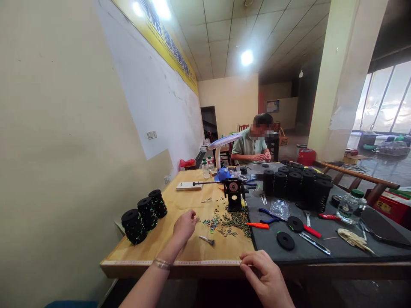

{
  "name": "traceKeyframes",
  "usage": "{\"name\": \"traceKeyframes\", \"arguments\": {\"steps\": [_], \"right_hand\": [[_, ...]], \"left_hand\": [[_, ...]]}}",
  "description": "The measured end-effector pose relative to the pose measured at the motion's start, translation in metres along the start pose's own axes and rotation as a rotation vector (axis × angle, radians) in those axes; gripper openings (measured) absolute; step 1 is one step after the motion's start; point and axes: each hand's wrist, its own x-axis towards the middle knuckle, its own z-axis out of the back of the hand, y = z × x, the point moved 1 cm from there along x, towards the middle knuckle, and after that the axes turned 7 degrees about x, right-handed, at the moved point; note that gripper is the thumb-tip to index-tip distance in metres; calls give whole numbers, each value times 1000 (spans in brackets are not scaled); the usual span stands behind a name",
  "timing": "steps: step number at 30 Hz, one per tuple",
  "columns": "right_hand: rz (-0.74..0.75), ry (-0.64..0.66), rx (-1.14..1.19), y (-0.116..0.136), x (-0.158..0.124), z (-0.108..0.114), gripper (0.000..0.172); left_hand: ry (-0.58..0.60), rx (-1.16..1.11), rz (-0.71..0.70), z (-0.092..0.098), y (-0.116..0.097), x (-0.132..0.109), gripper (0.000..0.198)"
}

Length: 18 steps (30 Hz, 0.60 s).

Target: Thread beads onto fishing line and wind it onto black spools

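My left hand (184, 226) reaches over the wooden table (180, 205), its fingers pinched together near a scatter of small coloured beads and parts (226, 222); what they pinch is too small to name. A small metal clip (207, 240) lies just right of that hand. My right hand (263, 273) rests at the table's front edge, fingers curled and pressed on the edge by a measuring tape strip (192, 262). A black winding jig (233, 193) stands behind the beads.
Three stacks of black foam spools (143, 216) stand at the left, more spools (297, 182) at the back right on a dark mat (308, 250). Pliers (269, 215), loose discs (285, 240), a glass jar (351, 205) and a desk lamp (223, 143) are there. Another person (253, 143) sits at the far end.
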Motion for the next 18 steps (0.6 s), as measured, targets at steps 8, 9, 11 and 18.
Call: {"name": "traceKeyframes", "arguments": {"steps": [8,9,11,18], "right_hand": [[-489,-3,636,-12,3,-7,50],[-501,-18,672,-11,2,-8,51],[-517,-35,711,-12,0,-10,53],[-512,-90,783,-24,-13,-24,55]], "left_hand": [[180,183,164,-37,-4,41,32],[184,168,164,-37,-4,41,32],[175,113,153,-32,-4,39,32],[118,-281,-46,8,-11,1,16]]}}
